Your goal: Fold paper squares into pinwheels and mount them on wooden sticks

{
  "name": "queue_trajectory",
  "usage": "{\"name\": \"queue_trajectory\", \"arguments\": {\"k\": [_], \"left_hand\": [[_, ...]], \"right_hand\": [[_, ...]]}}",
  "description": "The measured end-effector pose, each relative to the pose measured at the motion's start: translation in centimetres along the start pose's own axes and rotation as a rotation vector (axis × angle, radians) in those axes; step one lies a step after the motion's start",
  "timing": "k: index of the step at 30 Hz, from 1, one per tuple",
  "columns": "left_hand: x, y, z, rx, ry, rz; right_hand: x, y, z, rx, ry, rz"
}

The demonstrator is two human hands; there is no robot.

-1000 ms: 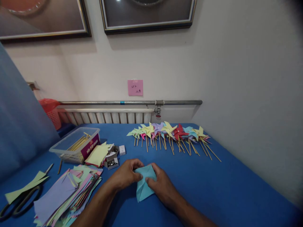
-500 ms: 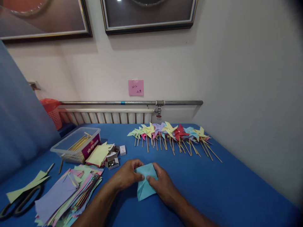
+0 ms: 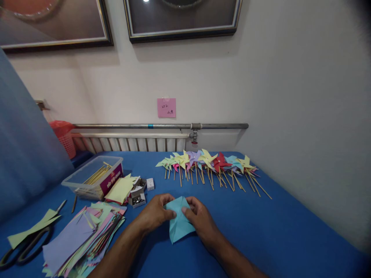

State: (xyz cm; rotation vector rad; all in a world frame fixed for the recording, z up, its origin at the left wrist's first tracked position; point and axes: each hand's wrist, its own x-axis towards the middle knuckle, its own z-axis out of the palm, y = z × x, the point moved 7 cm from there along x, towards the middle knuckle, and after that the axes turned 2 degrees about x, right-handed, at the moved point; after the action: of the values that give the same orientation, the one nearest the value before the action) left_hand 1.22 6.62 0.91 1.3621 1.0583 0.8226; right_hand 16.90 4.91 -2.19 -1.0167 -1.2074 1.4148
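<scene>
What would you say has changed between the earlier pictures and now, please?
The creased light-blue paper square has turned slightly counterclockwise in view, its top corner shifting left and its bottom corner right. The right hand has moved its thumb up slightly; the left hand has barely moved. Neither has let go. The multicoloured paper pinwheels on thin wooden sticks and the stack of coloured paper sheets stayed put.
</scene>
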Motion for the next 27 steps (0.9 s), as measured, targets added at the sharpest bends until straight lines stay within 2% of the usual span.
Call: {"name": "queue_trajectory", "arguments": {"k": [3, 5, 13, 19, 24, 27], "left_hand": [[0.4, -0.2, -0.6, -0.078, 0.066, 0.005], [0.6, -0.5, -0.9, -0.133, 0.117, 0.013], [1.3, -2.5, -0.7, -0.323, 0.213, 0.017], [1.6, -3.1, -0.7, -0.34, 0.242, 0.023], [1.5, -3.2, -0.8, -0.312, 0.303, 0.021], [1.5, -3.1, -0.6, -0.312, 0.326, 0.037]], "right_hand": [[-0.1, -0.2, -0.4, 0.209, 0.052, 0.028], [-0.4, -0.5, -0.1, 0.297, 0.029, 0.047], [-1.0, -1.5, 1.4, 0.378, -0.115, -0.054], [-0.7, -1.0, 1.2, 0.219, -0.11, -0.115], [0.0, 0.5, 0.2, -0.029, 0.017, -0.132], [0.3, 1.0, 0.2, -0.014, 0.03, -0.127]]}}
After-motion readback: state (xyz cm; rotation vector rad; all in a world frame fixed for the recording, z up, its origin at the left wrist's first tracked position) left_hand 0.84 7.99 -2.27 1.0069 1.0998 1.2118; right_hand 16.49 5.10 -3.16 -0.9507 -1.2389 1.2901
